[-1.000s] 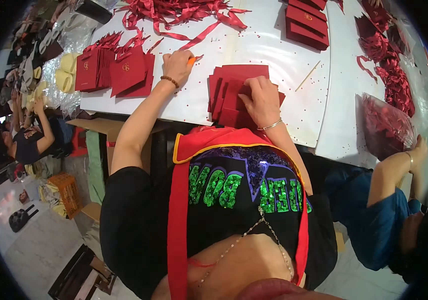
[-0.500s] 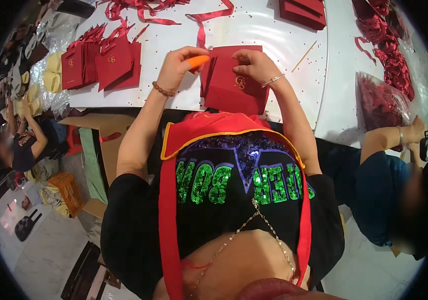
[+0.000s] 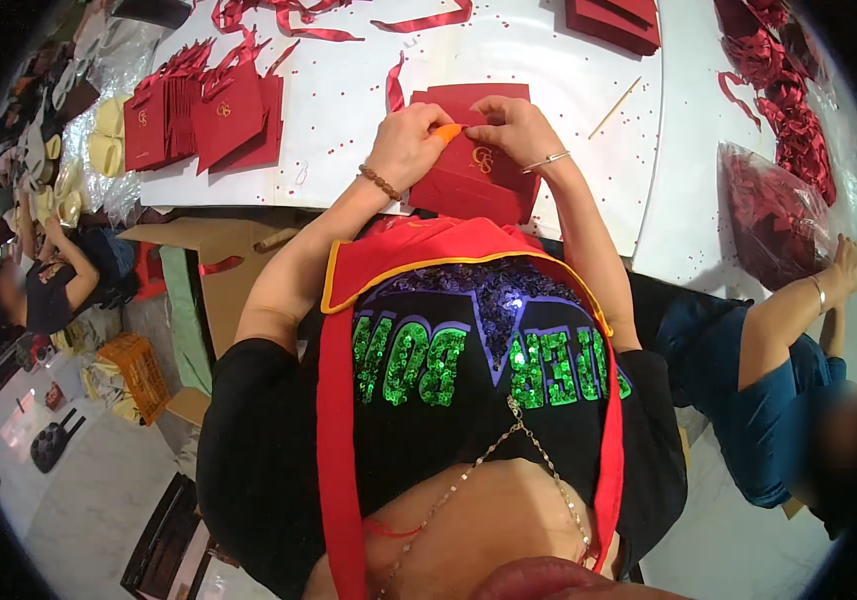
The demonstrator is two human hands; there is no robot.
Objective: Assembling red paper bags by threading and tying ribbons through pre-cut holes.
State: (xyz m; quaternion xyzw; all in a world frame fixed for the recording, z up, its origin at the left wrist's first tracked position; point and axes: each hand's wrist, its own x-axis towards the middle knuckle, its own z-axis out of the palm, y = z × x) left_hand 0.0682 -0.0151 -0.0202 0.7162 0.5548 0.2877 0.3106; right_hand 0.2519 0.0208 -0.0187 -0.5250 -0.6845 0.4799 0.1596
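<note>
Red paper bags with gold print lie overlapped at the table's near edge, the top bag (image 3: 478, 190) flat before me. Over its upper part, my left hand (image 3: 410, 148) and my right hand (image 3: 520, 135) come together. An orange finger cover (image 3: 446, 132) sits on one left digit, its tip close to the right fingertips. Both hands are closed in a pinch; whatever is between the fingertips is too small or hidden to name. A short red ribbon (image 3: 395, 82) lies just beyond my left hand.
Red bags with ribbon handles (image 3: 160, 128) stand at left. Loose ribbons (image 3: 298, 22) and red bits lie across the white table (image 3: 348, 90). A thin stick (image 3: 614, 108) is at right, near a red stack (image 3: 613, 28). Another person's arm (image 3: 788, 325) reaches a plastic bag (image 3: 773, 215).
My left hand has moved right, over the bag, bringing the orange finger cover to my right fingertips. My right hand has barely shifted. The co-worker's arm at right has moved.
</note>
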